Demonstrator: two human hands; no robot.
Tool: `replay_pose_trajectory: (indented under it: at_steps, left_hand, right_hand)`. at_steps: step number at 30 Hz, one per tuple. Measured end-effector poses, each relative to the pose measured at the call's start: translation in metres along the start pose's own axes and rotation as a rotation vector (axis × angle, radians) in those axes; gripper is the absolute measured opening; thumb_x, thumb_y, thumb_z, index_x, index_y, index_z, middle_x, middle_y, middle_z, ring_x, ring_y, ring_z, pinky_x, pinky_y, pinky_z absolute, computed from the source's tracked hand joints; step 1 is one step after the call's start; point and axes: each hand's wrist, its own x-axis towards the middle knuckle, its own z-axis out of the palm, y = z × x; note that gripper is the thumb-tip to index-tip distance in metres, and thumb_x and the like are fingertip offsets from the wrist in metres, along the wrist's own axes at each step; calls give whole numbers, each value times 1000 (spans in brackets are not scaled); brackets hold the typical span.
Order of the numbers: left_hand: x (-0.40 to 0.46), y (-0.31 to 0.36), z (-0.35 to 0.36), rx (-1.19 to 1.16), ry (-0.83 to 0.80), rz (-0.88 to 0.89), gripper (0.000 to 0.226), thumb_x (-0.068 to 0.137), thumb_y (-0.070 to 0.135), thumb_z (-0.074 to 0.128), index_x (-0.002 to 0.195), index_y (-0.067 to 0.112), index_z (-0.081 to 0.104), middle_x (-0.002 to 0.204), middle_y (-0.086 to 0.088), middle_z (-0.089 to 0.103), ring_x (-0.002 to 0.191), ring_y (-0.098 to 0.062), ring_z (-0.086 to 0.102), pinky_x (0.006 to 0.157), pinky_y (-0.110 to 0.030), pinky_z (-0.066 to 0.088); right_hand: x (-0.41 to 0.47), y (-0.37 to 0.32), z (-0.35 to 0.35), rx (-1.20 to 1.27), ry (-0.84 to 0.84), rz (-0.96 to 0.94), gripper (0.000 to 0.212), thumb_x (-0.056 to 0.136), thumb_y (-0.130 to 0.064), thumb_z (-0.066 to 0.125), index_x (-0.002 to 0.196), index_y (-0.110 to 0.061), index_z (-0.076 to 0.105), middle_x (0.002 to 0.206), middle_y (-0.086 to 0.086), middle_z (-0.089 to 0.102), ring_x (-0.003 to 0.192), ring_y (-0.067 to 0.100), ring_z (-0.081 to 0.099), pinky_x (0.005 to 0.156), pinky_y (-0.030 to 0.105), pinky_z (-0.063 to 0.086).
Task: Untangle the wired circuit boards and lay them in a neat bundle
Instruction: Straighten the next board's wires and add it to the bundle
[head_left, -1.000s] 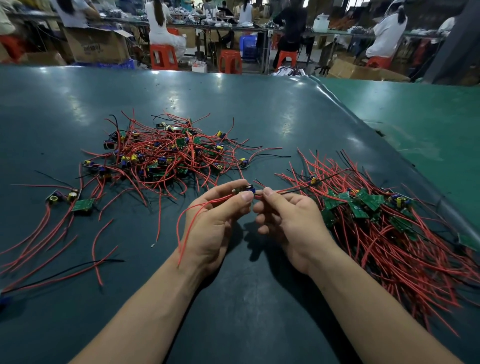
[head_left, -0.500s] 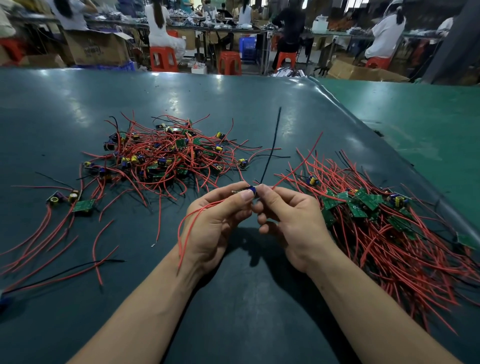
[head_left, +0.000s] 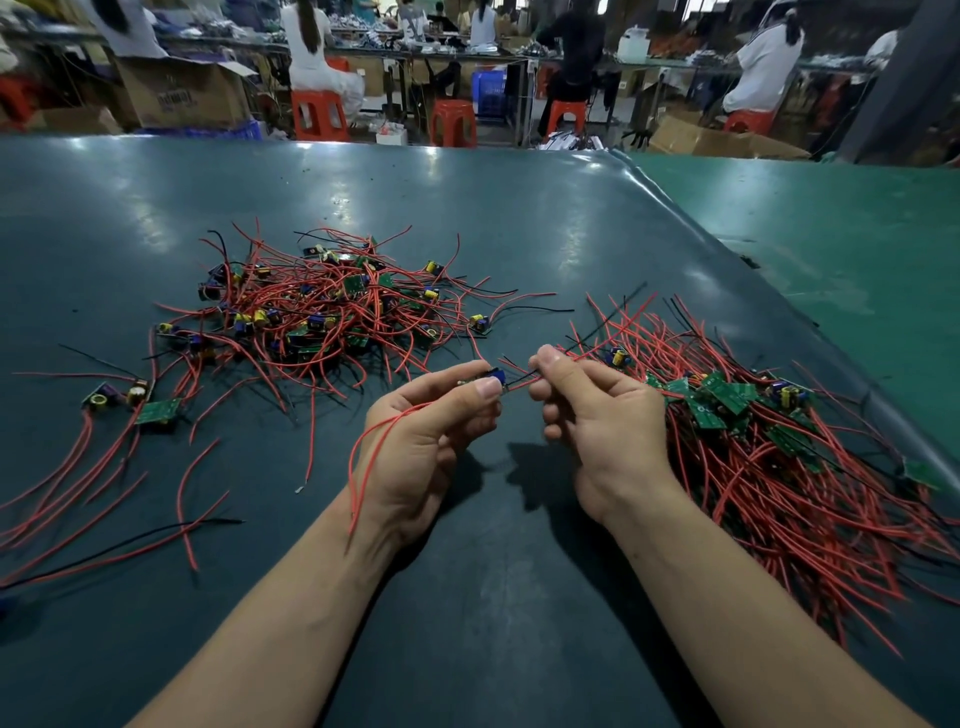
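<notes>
My left hand (head_left: 431, 441) pinches a small circuit board (head_left: 493, 378) with a blue part, held above the table; its red wires loop down over my wrist. My right hand (head_left: 597, 415) pinches the board's black and red wires just right of it. A tangled heap of boards and red wires (head_left: 322, 312) lies behind my left hand. On the right a bundle of boards (head_left: 737, 415) lies with its red wires running toward the near right.
Loose boards and wires (head_left: 130, 405) lie at the left. The dark green table (head_left: 493, 597) meets a lighter green table (head_left: 831, 249) at the right. Beyond the far edge, people sit on red stools (head_left: 317, 114) among cardboard boxes.
My hands have moved slightly apart. The black wire that stood upright from my right hand has swung down to the right, over the bundle.
</notes>
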Motion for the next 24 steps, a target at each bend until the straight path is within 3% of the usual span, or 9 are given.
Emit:
replay_pose_trajectory:
  at_steps: [13,18,20,24]
  left_hand:
    - [4,3,-5,-102,41,20,18,57,11,74,73,15,80,68,1,71,55,-7,65,54,-15,52]
    - [8,9,-8,-311,118,-8,4,61,18,74,63,15,76,66,2,66,52,-5,59,49,-13,49]
    - [9,10,-10,-344,132,-15,9,65,24,75,60,17,73,63,3,62,51,-5,56,48,-13,47]
    - [9,7,-7,-260,75,-29,22,71,39,70,62,21,61,56,6,45,47,-4,42,42,-14,33]
  right_hand:
    - [11,-18,-13,155,249,-121,16,90,-12,69,74,-8,71,55,-1,63,44,5,47,39,15,36]
    - [11,-24,-18,213,187,-193,18,99,-19,57,88,-7,66,56,0,59,43,9,46,38,18,36]
    - [11,-23,-20,139,180,-257,19,100,-25,55,93,-9,61,53,-2,55,41,11,44,39,18,35]
    - [9,-19,-20,46,160,-321,34,101,-35,52,77,-15,66,51,-5,51,39,10,42,38,17,33]
